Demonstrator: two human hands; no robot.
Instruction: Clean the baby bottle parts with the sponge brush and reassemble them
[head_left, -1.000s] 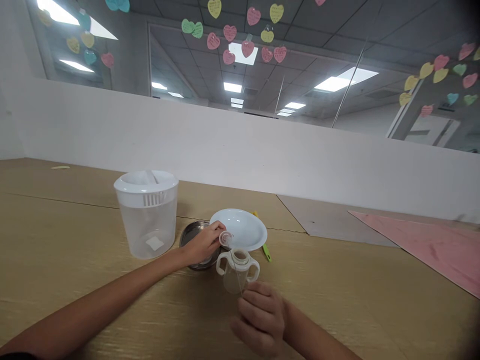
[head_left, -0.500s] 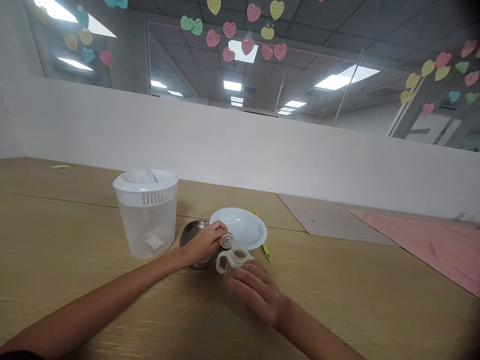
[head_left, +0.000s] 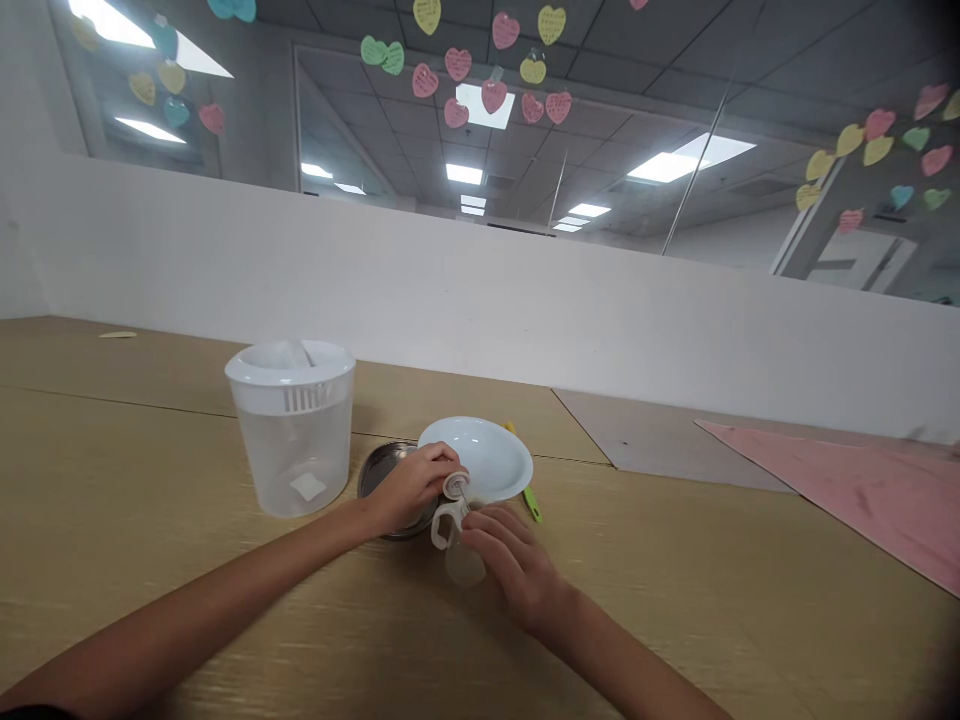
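Pinching cap [head_left: 457, 486] in my left hand [head_left: 411, 492]; counter [head_left: 712, 570] runs wide rightward, near edge cut off. Right hand [head_left: 519, 568], half curled, hides mouth of cup [head_left: 463, 566]; hold unclear.

Clear tub [head_left: 300, 450] w/ white lid [head_left: 330, 368] stands toward the left of the counter [head_left: 112, 450]. Just to its right, a round metal dish [head_left: 382, 468], partly hidden, then a white plate [head_left: 499, 460] w/ a green-&-yellow utensil [head_left: 532, 502] at its right side. Over on my right, a grey sheet [head_left: 645, 440] & a pink sheet [head_left: 840, 490]. Small yellowish scrap [head_left: 118, 335], far left. White wall [head_left: 450, 290] behind; above it, glass w/ heart-shaped notes [head_left: 505, 30], assorted colours, & lit ceiling panels [head_left: 667, 167].
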